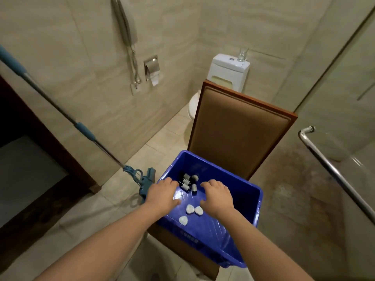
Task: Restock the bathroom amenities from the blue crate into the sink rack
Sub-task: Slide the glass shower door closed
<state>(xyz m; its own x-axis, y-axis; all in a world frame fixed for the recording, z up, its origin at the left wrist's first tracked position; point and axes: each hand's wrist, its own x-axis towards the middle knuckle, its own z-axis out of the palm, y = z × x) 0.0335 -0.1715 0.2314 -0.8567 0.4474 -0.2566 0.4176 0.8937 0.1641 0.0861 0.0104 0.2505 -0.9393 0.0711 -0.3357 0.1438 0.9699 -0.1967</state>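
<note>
Blue crate [241,191]: an open plastic tub sitting on the seat of a chair [239,126], directly below the person and against the padded brown backrest.
Small bottles [188,182]: a loose cluster of dark bottles with pale caps, lying on their sides at the crate's far end, between the two hands.
White packets [192,209]: three small, rounded white items on the crate floor nearer the person. Two are side by side and one lies apart toward the near-left corner.
Left arm: bare, reaching forward from the lower left, palm facing down.
Left hand [162,194]: over the crate's left rim, knuckles up, fingers bent downward just left of the bottles.
Left grip: fingers loosely bent, thumb out toward the packets. The underside is hidden, so I cannot tell whether it holds anything.
Right arm: bare, reaching in from the lower right, palm down.
Right hand [218,196]: inside the crate, just right of the bottles and above the packets.
Right grip: fingers curled down, thumb pointing left. The palm is hidden, so I cannot tell whether it holds anything.
Mop [50,102]: long handle with blue grips leaning across the left wall, its blue head on the floor tiles beside the crate.
Toilet [229,72]: white, behind the chair, with a clear glass [242,54] on the cistern.
Wall phone [126,21]: mounted high, cord hanging down.
Paper holder [152,69]: metal, right of the cord.
Shower door handle [334,173]: chrome bar on glass at the right.
</note>
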